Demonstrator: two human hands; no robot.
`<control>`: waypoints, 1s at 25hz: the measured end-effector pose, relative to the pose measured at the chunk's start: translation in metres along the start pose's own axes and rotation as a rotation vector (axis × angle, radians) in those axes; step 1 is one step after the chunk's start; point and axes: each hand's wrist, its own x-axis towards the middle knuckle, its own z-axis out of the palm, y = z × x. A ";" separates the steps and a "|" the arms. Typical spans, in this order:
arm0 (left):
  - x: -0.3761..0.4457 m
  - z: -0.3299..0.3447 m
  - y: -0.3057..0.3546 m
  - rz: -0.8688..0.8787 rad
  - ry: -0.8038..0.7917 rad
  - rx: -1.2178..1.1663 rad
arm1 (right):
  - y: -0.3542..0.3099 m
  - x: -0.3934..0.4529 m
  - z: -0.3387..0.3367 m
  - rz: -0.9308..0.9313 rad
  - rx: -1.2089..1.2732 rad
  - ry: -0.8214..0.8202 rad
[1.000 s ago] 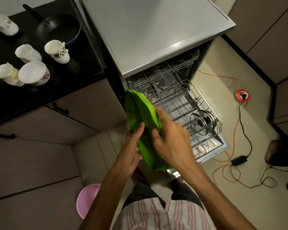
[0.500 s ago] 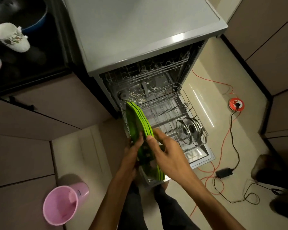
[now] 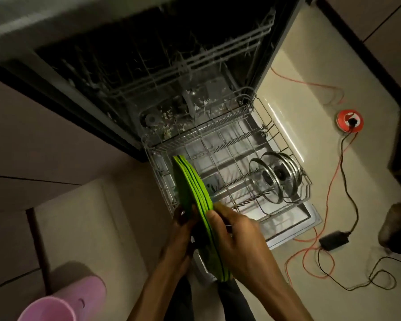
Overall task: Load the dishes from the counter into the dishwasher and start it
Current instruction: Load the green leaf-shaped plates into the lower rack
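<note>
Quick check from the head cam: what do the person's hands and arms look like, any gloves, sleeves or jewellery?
Both hands are bare: no gloves on the left hand or the right hand. Both forearms are bare up to the frame edge, no sleeves in view. No watch, ring or wristband shows, though the dim light could hide small items.

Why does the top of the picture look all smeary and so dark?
In the head view the dishwasher's upper rack is streaked by motion blur and sits in deep shadow; the green plates, glass lids and lower rack look sharper, and the floor tile shows a glare streak.
</note>
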 end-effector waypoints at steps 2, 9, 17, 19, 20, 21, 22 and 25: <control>0.024 -0.002 -0.019 -0.041 0.012 -0.006 | 0.025 0.011 0.013 -0.037 -0.076 -0.001; 0.092 0.006 -0.082 -0.148 -0.023 -0.001 | 0.092 0.041 0.030 -0.023 -0.231 -0.019; 0.116 0.013 -0.100 -0.099 -0.056 0.008 | 0.091 0.059 0.021 0.078 -0.359 -0.183; 0.127 0.008 -0.108 -0.084 -0.048 0.005 | 0.090 0.061 0.021 0.088 -0.338 -0.151; 0.131 0.007 -0.113 -0.078 -0.044 0.006 | 0.092 0.061 0.021 0.097 -0.320 -0.136; 0.135 0.005 -0.116 -0.065 -0.048 0.007 | 0.093 0.060 0.021 0.108 -0.294 -0.127; 0.136 0.005 -0.118 -0.061 -0.048 0.003 | 0.095 0.057 0.021 0.128 -0.282 -0.131; 0.137 0.006 -0.127 -0.096 -0.041 -0.057 | 0.103 0.050 0.024 0.107 -0.411 -0.048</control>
